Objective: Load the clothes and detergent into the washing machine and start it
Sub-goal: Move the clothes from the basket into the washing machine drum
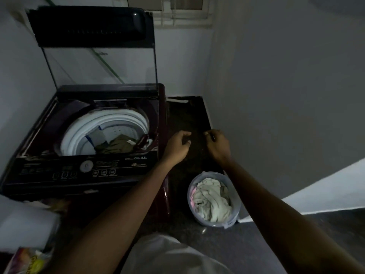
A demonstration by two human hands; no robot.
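Closest to me, at my lower left, lies a bright printed packet (27, 261), too blurred to read, so I can only suppose it is the detergent. My 2 bare forearms reach forward from there.

Under my right forearm a round, pale plastic bucket (209, 223) stands on the dark speckled floor (246, 246), close to the wall. It holds the crumpled laundry (212, 198), mostly pale green-grey with a bit of pink at the left edge.

Further on, my left hand (177, 145) hangs in the air just beside the right flank of the washing machine (79, 183), above the strip of floor between the machine and the wall. Its grip is loose, fingers gently curled, holding nothing. My right hand (217, 145) is level with it, a little apart, near the wall. Its thumb and forefinger lie close together, and in this dim light I cannot tell whether that grip pinches anything.

The machine is a dark top-loader. A round dial (86, 166) sits in the middle of its front panel, with small buttons on either side. Behind the panel, the white-rimmed drum (110, 120) is uncovered, and 1 olive garment (118, 145) already lies inside it. The lid (92, 26) stands upright at the back. Beyond it, a barred window (183, 14) sits high in the wall.
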